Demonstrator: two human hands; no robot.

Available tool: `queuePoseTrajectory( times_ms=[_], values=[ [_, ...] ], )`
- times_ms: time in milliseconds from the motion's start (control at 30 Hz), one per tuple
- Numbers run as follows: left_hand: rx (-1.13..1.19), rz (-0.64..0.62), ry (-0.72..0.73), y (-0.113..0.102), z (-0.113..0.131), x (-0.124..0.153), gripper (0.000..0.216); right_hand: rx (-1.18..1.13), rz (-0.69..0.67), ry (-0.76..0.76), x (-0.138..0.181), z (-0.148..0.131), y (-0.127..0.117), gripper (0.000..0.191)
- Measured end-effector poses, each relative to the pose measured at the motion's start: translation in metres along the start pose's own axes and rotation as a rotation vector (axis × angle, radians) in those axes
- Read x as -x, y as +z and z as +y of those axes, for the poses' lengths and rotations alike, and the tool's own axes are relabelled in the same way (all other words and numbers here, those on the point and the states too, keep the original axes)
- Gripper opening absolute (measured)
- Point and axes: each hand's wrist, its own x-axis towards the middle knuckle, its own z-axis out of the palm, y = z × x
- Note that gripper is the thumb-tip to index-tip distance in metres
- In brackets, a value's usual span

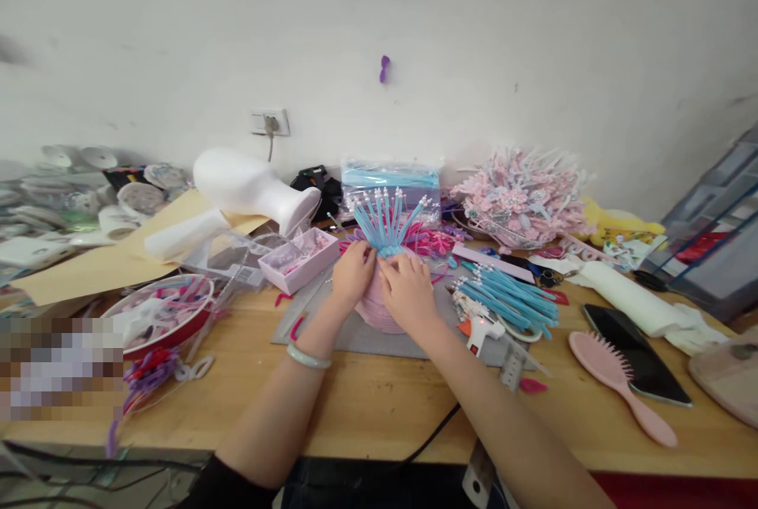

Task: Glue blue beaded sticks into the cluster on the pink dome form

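The left hand [354, 276] and right hand [408, 288] pinch the gathered base of a fan of light-blue, fuzzy stems tipped with white beads [384, 226], above the middle of the worktop [355, 406]. Bent fingers hide most of that base, and I cannot make out exactly where each fingertip presses. Below it, a rounded, ribbed pink form [379, 308] shows only between the wrists; the hands cover its sides. It sits over a flat grey mat [323, 329], whose front edge is partly blocked by the right forearm.

Just right of the mat's middle lie a white-and-orange glue gun [484, 327] and a loose bundle of fuzzy blue stems [512, 300]. A pale-pink, open rectangular box [277, 276] stands at the mat's left. Toward the worktop's right edge, a pink paddle hairbrush [601, 363] overlaps a flat black tablet [643, 367]. Near the left edge, blurred pixels cut off part of a white-rimmed red bowl [198, 321]. A smooth white head form [237, 185] lies tipped near the back edge.
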Motion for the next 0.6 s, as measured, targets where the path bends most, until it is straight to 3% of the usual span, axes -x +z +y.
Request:
queuePoseTrajectory(
  times_ms=[600],
  values=[
    [0.042, 0.001, -0.022, 0.003, -0.0016, 0.0, 0.017, 0.041, 0.022, 0.034, -0.0097, -0.0008, 0.002, 0.018]
  ],
)
